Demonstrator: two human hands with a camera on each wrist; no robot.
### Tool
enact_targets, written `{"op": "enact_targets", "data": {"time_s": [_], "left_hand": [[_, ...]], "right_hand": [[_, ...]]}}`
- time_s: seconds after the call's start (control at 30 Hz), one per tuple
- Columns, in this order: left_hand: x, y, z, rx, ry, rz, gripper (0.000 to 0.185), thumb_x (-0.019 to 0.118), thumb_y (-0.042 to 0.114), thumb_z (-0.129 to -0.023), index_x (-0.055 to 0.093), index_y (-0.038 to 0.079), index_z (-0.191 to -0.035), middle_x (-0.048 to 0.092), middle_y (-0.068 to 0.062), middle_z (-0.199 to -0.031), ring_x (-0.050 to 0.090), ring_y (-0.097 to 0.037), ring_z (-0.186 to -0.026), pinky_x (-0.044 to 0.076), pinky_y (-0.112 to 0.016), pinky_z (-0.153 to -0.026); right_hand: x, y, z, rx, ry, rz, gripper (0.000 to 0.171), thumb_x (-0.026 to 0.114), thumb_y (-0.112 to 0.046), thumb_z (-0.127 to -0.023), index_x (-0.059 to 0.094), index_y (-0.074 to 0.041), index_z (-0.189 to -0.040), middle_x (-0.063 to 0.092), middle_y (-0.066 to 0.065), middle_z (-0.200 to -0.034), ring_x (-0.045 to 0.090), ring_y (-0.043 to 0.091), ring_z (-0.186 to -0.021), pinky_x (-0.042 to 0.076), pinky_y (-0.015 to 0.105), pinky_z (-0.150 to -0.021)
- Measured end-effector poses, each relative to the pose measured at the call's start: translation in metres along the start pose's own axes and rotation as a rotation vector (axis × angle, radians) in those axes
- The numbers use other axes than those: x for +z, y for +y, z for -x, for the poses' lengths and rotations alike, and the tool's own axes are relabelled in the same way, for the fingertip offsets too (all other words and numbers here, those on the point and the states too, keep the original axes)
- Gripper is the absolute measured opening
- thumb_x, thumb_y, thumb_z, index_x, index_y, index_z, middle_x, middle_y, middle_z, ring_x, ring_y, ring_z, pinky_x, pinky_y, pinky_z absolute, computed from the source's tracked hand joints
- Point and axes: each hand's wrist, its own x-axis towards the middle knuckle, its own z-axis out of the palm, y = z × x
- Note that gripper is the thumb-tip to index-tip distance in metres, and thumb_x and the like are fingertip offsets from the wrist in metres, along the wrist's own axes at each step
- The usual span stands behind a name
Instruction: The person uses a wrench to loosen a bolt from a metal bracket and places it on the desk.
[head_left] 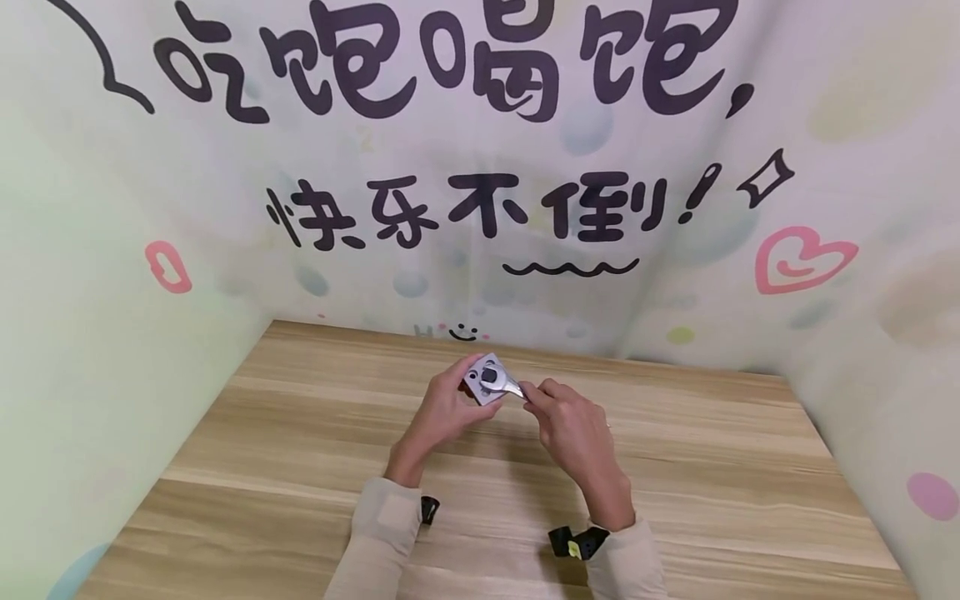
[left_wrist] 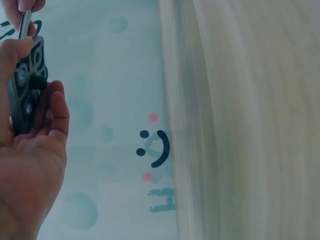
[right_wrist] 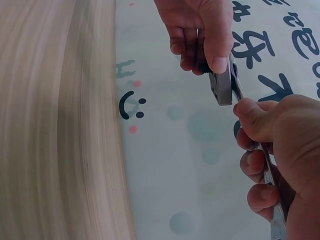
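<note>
- wooden table below
- left hand: fingers clasp block
- right hand: fingers round wrench
- wrench may slip off bolt if pulled askew

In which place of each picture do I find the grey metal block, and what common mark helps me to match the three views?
Head: grey metal block just below the centre, held in the left hand.
Left wrist: grey metal block near the left edge, mostly upper half.
Right wrist: grey metal block right of centre, upper half.
Shared landmark: the printed smiley face.
</note>
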Motion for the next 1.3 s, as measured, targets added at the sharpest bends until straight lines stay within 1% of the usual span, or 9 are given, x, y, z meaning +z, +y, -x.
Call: {"op": "enact_targets", "data": {"time_s": [0.17,0.3,0.4,0.53,0.63,0.87,0.97,1.13,1.3], "left_hand": [[-0.001,0.002,-0.002,-0.009,-0.015,0.007,0.070,0.084,0.011,-0.076,0.053,0.006,-0.138,0.065,-0.009,-0.110,0.059,-0.017,-0.088,0.054,-0.052,-0.079],[-0.002,0.001,-0.001,-0.005,-0.035,0.005,0.069,0.084,0.011,-0.077,0.054,0.008,-0.139,0.065,-0.009,-0.113,0.058,-0.017,-0.091,0.054,-0.048,-0.080],[-0.003,0.001,0.002,0.018,-0.078,-0.007,0.068,0.084,0.011,-0.077,0.055,0.008,-0.138,0.065,-0.010,-0.117,0.058,-0.016,-0.092,0.054,-0.041,-0.079],[-0.001,0.002,0.002,0.049,-0.096,0.004,0.066,0.083,0.011,-0.077,0.056,0.008,-0.137,0.066,-0.010,-0.117,0.057,-0.016,-0.090,0.054,-0.042,-0.078],[0.001,0.004,0.001,0.052,-0.072,0.017,0.065,0.083,0.010,-0.076,0.057,0.009,-0.136,0.066,-0.009,-0.114,0.058,-0.016,-0.088,0.054,-0.045,-0.078],[0.002,0.009,0.000,0.036,-0.046,0.005,0.066,0.084,0.011,-0.074,0.058,0.009,-0.135,0.066,-0.006,-0.110,0.056,-0.014,-0.085,0.051,-0.028,-0.074],[0.003,0.010,-0.001,0.027,-0.019,0.002,0.067,0.084,0.011,-0.075,0.057,0.009,-0.135,0.066,-0.007,-0.110,0.055,-0.014,-0.085,0.050,-0.024,-0.071],[0.005,0.011,-0.001,0.019,0.048,-0.020,0.068,0.085,0.009,-0.074,0.056,0.008,-0.136,0.066,-0.009,-0.114,0.058,-0.015,-0.087,0.055,-0.032,-0.071],[0.009,0.012,-0.003,0.028,0.133,-0.112,0.070,0.085,0.013,-0.074,0.054,0.007,-0.137,0.067,-0.008,-0.120,0.061,-0.017,-0.093,0.055,-0.037,-0.078]], "right_hand": [[0.000,0.001,0.000,-0.002,-0.005,0.006,0.030,0.075,-0.017,-0.087,0.075,-0.020,-0.117,0.060,-0.008,-0.077,0.039,0.007,-0.056,0.031,0.020,-0.043],[-0.002,0.003,0.000,-0.020,-0.026,0.004,0.030,0.074,-0.017,-0.089,0.074,-0.020,-0.119,0.059,-0.008,-0.078,0.039,0.007,-0.057,0.030,0.019,-0.044],[-0.004,0.007,0.001,-0.026,-0.025,0.010,0.029,0.076,-0.014,-0.086,0.076,-0.021,-0.114,0.059,-0.009,-0.078,0.041,0.007,-0.058,0.030,0.019,-0.044],[-0.008,0.012,0.000,-0.020,-0.015,0.005,0.028,0.076,-0.013,-0.084,0.077,-0.022,-0.111,0.061,-0.010,-0.079,0.044,0.008,-0.061,0.031,0.020,-0.043],[-0.009,0.013,-0.002,-0.016,-0.016,-0.010,0.027,0.075,-0.013,-0.086,0.077,-0.022,-0.112,0.062,-0.009,-0.081,0.047,0.009,-0.064,0.034,0.020,-0.045],[-0.009,0.014,-0.002,-0.010,0.024,-0.031,0.030,0.077,-0.012,-0.084,0.077,-0.022,-0.113,0.062,-0.007,-0.081,0.051,0.011,-0.066,0.038,0.022,-0.048],[-0.009,0.012,-0.002,-0.004,0.044,-0.046,0.032,0.076,-0.012,-0.084,0.076,-0.022,-0.115,0.062,-0.006,-0.081,0.052,0.012,-0.066,0.039,0.023,-0.049],[-0.011,0.008,-0.001,0.043,0.058,-0.066,0.036,0.075,-0.010,-0.086,0.074,-0.020,-0.120,0.062,-0.003,-0.082,0.050,0.011,-0.061,0.038,0.024,-0.047],[-0.011,0.002,-0.001,0.098,0.051,-0.078,0.037,0.074,-0.009,-0.087,0.071,-0.015,-0.124,0.063,0.000,-0.083,0.044,0.009,-0.052,0.035,0.022,-0.044]]}}
